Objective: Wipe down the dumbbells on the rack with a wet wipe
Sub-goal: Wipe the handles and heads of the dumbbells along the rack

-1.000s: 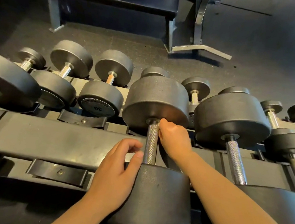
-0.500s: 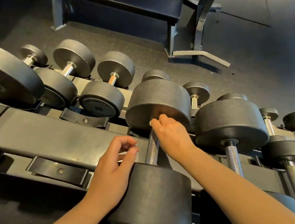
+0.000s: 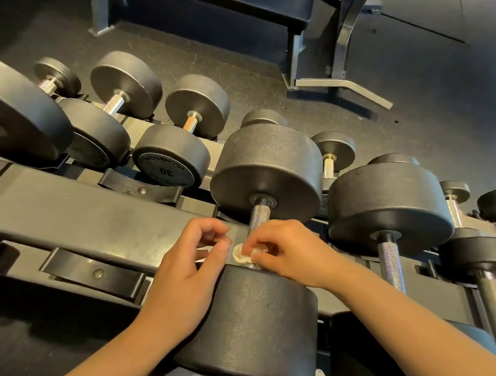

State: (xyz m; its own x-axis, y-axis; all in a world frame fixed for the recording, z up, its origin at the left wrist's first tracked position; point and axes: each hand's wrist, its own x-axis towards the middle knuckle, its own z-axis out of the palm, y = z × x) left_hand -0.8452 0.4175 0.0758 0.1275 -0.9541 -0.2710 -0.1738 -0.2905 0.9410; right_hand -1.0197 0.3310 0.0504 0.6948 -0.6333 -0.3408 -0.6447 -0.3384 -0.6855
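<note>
Head view: one wide-angle frame looking down on the rack.
Wipe: a crumpled white wet wipe (image 3: 241, 255) is pressed against the knurled steel handle (image 3: 258, 217) of the large black round-headed dumbbell (image 3: 269, 171), just above its near head.
Right hand (image 3: 287, 252): fingers curled, pinching the wipe.
Left hand (image 3: 192, 262): loosely curled beside the handle, nothing visibly held.
Rack: dark metal dumbbell rack (image 3: 87, 215), more dumbbells alongside.
Advice: the wipe is best wrapped fully round the knurling and drawn along its length, judging by the grip.
</note>
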